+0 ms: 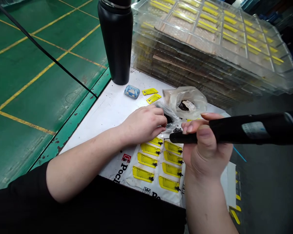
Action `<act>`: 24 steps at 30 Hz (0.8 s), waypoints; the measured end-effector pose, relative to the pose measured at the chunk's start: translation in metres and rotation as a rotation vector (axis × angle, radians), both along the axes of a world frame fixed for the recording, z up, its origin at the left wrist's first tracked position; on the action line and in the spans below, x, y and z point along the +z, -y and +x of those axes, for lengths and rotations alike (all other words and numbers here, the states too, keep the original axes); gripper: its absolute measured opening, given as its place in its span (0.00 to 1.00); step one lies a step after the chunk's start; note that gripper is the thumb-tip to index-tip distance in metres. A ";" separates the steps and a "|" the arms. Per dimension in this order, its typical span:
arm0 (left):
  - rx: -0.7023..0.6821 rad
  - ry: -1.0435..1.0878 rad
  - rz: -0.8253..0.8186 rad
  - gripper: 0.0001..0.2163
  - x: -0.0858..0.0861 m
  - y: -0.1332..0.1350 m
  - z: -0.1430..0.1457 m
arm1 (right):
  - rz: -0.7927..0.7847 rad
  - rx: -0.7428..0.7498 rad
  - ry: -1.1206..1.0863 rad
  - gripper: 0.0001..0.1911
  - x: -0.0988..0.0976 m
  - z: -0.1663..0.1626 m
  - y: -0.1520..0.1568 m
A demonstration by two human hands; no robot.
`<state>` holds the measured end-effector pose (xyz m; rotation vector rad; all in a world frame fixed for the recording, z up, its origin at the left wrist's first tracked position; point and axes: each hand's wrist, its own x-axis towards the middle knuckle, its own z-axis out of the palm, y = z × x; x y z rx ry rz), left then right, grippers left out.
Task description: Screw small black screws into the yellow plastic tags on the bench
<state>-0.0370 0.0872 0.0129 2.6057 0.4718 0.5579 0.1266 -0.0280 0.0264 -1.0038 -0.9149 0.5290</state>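
Note:
My right hand is wrapped round a black electric screwdriver, its thin bit pointing left. The bit tip hovers over the upper end of two columns of yellow plastic pieces, each with a small black part at one end. My left hand is closed, fingers curled and thumb drawn in, against a clear plastic bag of small black parts. What its fingertips hold, if anything, is hidden. Loose black bits lie between the hands. The yellow pieces rest on a white printed sheet.
Behind the hands are another open plastic bag, two yellow pieces, a blue tin and a tall black bottle. Stacked clear trays of yellow pieces rise at the back right. A black cable crosses the left side.

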 end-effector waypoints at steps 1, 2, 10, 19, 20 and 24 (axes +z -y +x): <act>-0.012 -0.007 -0.016 0.07 0.000 0.001 0.000 | 0.012 -0.011 -0.016 0.17 0.002 0.001 0.001; -0.029 -0.021 -0.035 0.06 0.000 0.001 0.000 | 0.022 -0.021 -0.040 0.17 0.005 0.003 0.002; -0.208 -0.074 -0.060 0.09 -0.002 0.002 0.001 | 0.073 0.003 -0.177 0.20 0.028 0.009 0.019; -0.254 -0.018 -0.081 0.06 -0.006 0.001 0.000 | 0.074 -0.032 -0.176 0.20 0.026 0.007 0.017; -0.250 -0.021 -0.082 0.06 -0.006 0.001 0.000 | 0.077 -0.029 -0.173 0.20 0.025 0.008 0.017; -0.246 -0.034 -0.092 0.06 -0.006 0.000 0.000 | 0.121 -0.003 -0.165 0.20 0.023 0.011 0.017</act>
